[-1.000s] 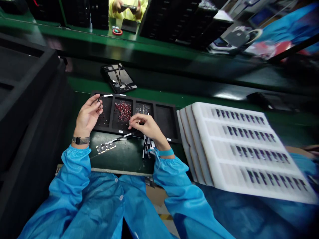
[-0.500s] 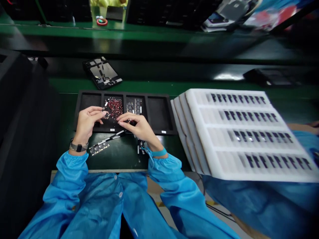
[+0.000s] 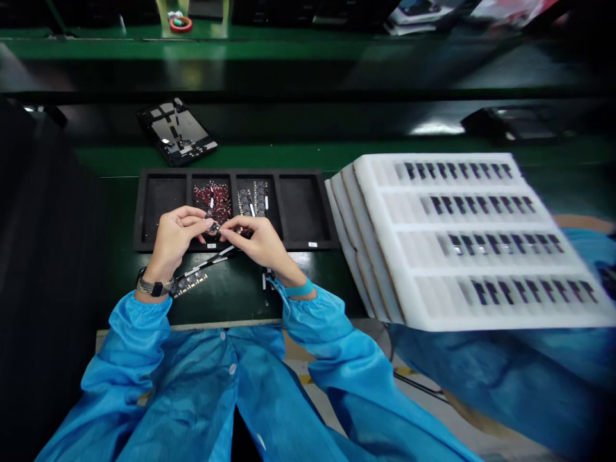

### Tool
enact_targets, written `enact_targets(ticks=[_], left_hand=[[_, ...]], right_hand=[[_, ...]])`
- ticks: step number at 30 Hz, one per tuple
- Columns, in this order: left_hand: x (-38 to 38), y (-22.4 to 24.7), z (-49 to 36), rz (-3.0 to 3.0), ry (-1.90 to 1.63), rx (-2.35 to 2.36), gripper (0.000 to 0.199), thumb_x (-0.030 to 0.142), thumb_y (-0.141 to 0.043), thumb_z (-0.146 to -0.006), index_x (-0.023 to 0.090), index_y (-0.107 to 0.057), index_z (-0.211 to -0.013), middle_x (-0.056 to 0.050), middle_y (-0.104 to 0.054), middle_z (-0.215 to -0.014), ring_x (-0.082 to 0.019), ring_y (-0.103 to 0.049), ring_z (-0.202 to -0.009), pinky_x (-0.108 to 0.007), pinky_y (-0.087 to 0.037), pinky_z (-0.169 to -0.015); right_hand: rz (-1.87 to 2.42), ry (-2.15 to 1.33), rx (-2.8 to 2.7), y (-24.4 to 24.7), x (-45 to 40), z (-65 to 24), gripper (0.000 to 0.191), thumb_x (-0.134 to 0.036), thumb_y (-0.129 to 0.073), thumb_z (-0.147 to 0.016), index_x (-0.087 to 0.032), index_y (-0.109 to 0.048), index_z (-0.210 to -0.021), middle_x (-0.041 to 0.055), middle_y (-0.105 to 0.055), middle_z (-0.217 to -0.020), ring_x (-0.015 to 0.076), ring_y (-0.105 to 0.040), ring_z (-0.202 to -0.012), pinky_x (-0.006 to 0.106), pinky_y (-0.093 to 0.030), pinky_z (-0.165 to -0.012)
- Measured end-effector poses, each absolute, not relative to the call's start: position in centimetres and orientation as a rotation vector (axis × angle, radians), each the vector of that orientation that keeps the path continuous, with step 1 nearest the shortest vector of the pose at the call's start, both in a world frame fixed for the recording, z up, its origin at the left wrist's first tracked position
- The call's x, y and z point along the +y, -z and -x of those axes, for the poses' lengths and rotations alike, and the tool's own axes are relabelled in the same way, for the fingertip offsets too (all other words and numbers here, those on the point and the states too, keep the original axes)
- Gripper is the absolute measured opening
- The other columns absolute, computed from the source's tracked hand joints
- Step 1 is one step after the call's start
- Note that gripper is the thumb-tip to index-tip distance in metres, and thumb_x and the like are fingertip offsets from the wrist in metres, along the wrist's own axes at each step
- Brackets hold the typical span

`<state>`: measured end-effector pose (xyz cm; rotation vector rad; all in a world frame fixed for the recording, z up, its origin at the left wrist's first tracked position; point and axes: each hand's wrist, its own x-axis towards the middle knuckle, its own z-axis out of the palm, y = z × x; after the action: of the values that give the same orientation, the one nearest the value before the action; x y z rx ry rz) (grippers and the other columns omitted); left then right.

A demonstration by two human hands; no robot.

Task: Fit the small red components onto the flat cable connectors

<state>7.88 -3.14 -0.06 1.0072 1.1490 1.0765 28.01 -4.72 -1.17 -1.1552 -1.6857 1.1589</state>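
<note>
My left hand (image 3: pixel 179 234) pinches a small circuit board (image 3: pixel 214 227) with a flex tail standing up from it. My right hand (image 3: pixel 262 244) is closed in a pinch right at the board's right edge; what its fingertips hold is too small to make out. Both hands are over the front of a black compartment tray (image 3: pixel 163 196). Behind the fingers, one compartment holds a heap of tiny parts with red wires (image 3: pixel 220 197). The compartment to its right holds several small circuit boards (image 3: pixel 260 192). A strip of joined circuit boards (image 3: pixel 191 282) lies on the bench beside my left wrist.
To the right stands a stack of white foam trays (image 3: pixel 414 256) with rows of dark parts. An opened tablet-like device (image 3: pixel 178 133) lies behind the black tray. A roll of red tape (image 3: pixel 180 24) sits on the shelf. Another person's blue sleeve (image 3: pixel 580 247) shows at far right.
My right hand has moved left, bringing its fingertips to the small board in my left hand. The left hand keeps its hold and has shifted slightly right over the tray. The whole view has shifted.
</note>
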Motion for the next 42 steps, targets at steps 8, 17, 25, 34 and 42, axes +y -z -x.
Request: enact_targets(ticks=[8,17,25,34,42], left_hand=[[-3.30,0.32,-8.22,-1.011,-1.077,1.156,0.043,0.036,-0.100,-0.058,0.015,-0.071,-0.082,-0.003,-0.074,-0.067,-0.012,-0.059,-0.050,-0.025,-0.045,-0.052],[-3.42,0.53,-8.30,-1.010,-1.084,1.135,0.041,0.039,-0.096,-0.062,0.016,-0.070,-0.083,-0.005,-0.076,-0.068,-0.016,-0.064,-0.055,-0.027,-0.048,-0.053],[-3.46,0.72,-8.39,-0.983,-1.077,1.106,0.041,0.038,-0.097,-0.061,0.016,-0.069,-0.082,-0.005,-0.075,-0.067,-0.015,-0.062,-0.053,-0.027,-0.048,-0.053],[-3.67,0.39,-8.55,-0.951,-1.028,1.106,0.041,0.035,-0.096,-0.059,0.015,-0.067,-0.081,-0.003,-0.075,-0.066,-0.012,-0.060,-0.050,-0.025,-0.048,-0.053],[-3.85,0.16,-8.64,-1.001,-1.054,1.106,0.040,0.036,-0.095,-0.061,0.016,-0.067,-0.080,-0.004,-0.075,-0.066,-0.014,-0.062,-0.052,-0.026,-0.050,-0.053]], right_hand=[[1.186,-1.162,-1.682,1.40,-4.63,-27.92,0.022,-0.040,-0.073,-0.093,-0.019,-0.080,-0.087,0.0052,-0.082,-0.084,0.0229,-0.075,-0.082,0.035,-0.057,-0.081],[1.178,-1.161,-1.656,1.69,-4.66,-27.90,0.024,-0.043,-0.074,-0.092,-0.020,-0.079,-0.088,0.0050,-0.082,-0.082,0.0223,-0.075,-0.080,0.035,-0.057,-0.079],[1.176,-1.215,-1.610,2.05,-4.63,-27.96,0.030,-0.048,-0.077,-0.091,-0.019,-0.079,-0.087,0.0054,-0.081,-0.081,0.0208,-0.072,-0.077,0.033,-0.052,-0.075],[1.166,-1.335,-1.528,1.91,-4.54,-28.15,0.029,-0.046,-0.081,-0.087,-0.018,-0.080,-0.086,0.0053,-0.080,-0.078,0.0178,-0.067,-0.069,0.030,-0.047,-0.062],[1.151,-1.237,-1.551,1.75,-4.55,-28.00,0.021,-0.040,-0.081,-0.087,-0.019,-0.080,-0.088,0.0063,-0.081,-0.088,0.0196,-0.070,-0.077,0.032,-0.053,-0.071]])
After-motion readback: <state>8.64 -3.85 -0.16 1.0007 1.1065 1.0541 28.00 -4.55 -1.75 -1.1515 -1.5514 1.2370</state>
